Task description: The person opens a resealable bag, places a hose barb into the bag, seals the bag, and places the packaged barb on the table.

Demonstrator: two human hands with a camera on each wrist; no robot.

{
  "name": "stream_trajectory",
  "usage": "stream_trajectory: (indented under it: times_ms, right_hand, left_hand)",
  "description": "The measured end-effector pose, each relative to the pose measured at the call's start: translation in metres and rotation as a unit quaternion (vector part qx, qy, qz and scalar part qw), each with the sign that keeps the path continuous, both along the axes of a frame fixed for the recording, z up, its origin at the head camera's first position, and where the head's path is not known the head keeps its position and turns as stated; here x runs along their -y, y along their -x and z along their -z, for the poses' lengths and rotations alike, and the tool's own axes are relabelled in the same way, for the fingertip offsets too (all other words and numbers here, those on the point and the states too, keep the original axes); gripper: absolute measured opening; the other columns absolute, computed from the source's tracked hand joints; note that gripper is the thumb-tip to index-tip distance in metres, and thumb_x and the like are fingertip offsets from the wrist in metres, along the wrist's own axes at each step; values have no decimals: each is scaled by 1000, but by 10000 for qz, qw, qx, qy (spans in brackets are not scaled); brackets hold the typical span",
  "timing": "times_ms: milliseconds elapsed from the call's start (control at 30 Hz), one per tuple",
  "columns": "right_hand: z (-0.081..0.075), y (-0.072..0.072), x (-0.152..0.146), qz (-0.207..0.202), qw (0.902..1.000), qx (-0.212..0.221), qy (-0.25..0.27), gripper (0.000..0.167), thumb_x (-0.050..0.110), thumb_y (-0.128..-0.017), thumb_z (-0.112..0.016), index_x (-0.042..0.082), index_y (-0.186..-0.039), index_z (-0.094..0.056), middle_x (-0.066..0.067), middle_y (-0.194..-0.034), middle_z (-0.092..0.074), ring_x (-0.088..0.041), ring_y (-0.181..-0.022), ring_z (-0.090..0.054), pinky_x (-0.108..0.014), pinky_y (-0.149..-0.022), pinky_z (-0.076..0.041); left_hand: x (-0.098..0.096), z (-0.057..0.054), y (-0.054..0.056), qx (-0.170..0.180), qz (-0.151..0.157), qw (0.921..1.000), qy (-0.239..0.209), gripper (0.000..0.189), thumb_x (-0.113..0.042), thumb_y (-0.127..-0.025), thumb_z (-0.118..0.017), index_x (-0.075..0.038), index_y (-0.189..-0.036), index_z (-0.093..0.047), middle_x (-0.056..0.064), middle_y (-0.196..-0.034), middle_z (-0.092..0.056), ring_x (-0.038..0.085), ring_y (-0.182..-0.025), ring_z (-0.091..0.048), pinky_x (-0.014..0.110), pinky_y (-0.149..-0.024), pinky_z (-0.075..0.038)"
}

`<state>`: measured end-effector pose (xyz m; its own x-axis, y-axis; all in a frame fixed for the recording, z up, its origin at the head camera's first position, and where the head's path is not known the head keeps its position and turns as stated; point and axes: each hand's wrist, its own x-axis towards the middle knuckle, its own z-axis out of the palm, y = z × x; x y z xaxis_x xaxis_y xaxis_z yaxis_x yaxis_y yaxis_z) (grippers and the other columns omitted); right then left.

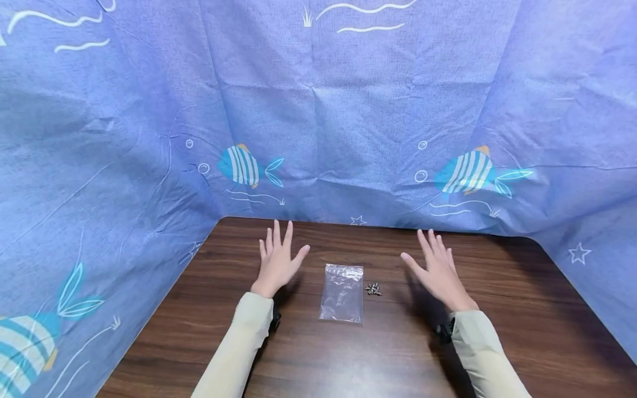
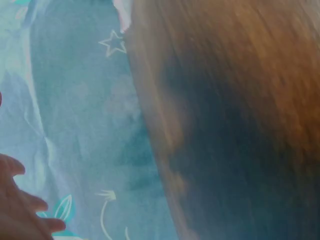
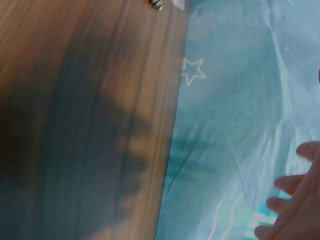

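Observation:
A clear zip bag [image 1: 342, 296] lies flat on the table, its zip edge at the far end. Just right of it sits a small pile of metal screws [image 1: 373, 289], too small to make out singly. My left hand [image 1: 277, 262] hovers left of the bag with fingers spread and nothing in it. On the other side, right of the screws, my right hand [image 1: 438, 273] is also raised, fingers straight and holding nothing. In the wrist views only fingertips of the left hand [image 2: 22, 205] and right hand [image 3: 295, 200] show at the edges.
The dark wooden table [image 1: 388, 354] bears both hands' shadows. A blue cloth [image 1: 358, 121] printed with fish and stars hangs behind and beside it, meeting the table's far edge. Each wrist wears a dark camera, such as the one under the right sleeve [image 1: 480, 331].

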<state>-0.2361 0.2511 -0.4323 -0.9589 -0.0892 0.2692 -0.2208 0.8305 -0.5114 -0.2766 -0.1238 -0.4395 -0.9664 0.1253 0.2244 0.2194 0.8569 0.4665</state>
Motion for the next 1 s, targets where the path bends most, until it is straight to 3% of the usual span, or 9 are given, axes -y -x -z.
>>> stream_trajectory:
  times_ms: [167,367,467,700,867,1000]
  right_hand:
    - [-3,6,11,-754,9969,64,-219,77,51,-96,-50,17,-155,-16,-16,-161,-6,-37,-148,0,-59,-115,1]
    - [-1,13,26,-1628,9823,-113,-920,69,48,-97,-49,13,-153,-26,-9,-160,-19,-34,-147,-14,-57,-116,-9]
    - [2,15,33,-2013,9730,-179,-1114,65,46,-99,-48,10,-150,-32,-10,-157,-27,-31,-145,-23,-55,-116,-14]
    - [12,20,47,-2667,9551,59,-1288,56,37,-101,-47,5,-147,-38,-12,-152,-37,-32,-142,-32,-55,-114,-22]
    - [16,23,56,-2893,9471,365,-1344,53,32,-102,-45,1,-145,-40,-15,-151,-38,-37,-140,-32,-59,-111,-24]
    - [19,25,62,-3019,9416,579,-1373,53,32,-103,-43,0,-145,-39,-16,-151,-37,-39,-140,-31,-59,-111,-24]
  left_hand:
    - [2,-1,-5,266,611,9977,-156,77,-64,-96,-33,-30,-154,3,5,-161,15,28,-148,14,58,-115,7]
    - [-4,3,-18,334,1574,9866,274,71,-59,-98,-33,-29,-155,-4,-1,-161,9,24,-149,7,55,-116,5]
    - [-9,7,-25,326,2075,9757,629,70,-59,-98,-34,-28,-155,-8,-1,-161,4,25,-149,-1,55,-117,0]
    - [-21,16,-40,451,3136,9397,1287,66,-55,-99,-36,-22,-154,-21,3,-161,-15,24,-148,-17,58,-116,-12]
    - [-29,14,-49,694,3486,9195,1678,64,-55,-100,-35,-23,-154,-24,0,-160,-22,20,-147,-21,58,-114,-16]
    - [-33,12,-53,957,3557,9105,1879,64,-58,-98,-34,-26,-153,-24,-3,-158,-26,18,-146,-23,56,-115,-17]
